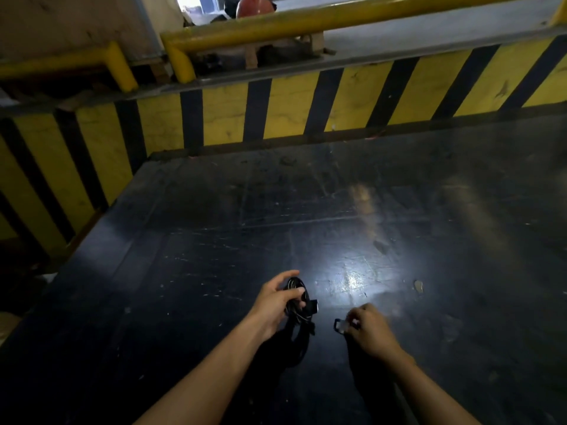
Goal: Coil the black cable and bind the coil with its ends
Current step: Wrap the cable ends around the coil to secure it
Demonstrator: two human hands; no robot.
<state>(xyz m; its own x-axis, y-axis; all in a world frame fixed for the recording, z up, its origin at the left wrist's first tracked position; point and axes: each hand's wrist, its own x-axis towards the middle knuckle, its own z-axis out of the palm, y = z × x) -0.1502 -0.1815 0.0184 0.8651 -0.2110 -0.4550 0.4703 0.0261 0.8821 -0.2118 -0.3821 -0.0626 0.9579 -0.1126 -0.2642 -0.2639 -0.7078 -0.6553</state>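
Head view, counter: the dark scratched counter [337, 210] is stretching wide and bare toward its far edge, leaving open room ahead of both hands and out to the right.
Counter edges: the left edge is running diagonally beside the yellow-and-black striped barrier [276, 111], which is also lining the far edge; the near edge is lying out of frame.
Left hand: the left hand [273, 305] is closing its fingers and thumb around the coiled black cable [296, 302], holding it just above the counter near the near edge.
Right hand: the right hand [368, 328] is pinching one cable end [339, 326], apart from the coil.
Hard to make out: the cable is blending into the dark surface and shadows, so its run between the hands is unclear.
Beyond: yellow rails [306, 23] are crossing behind the barrier.
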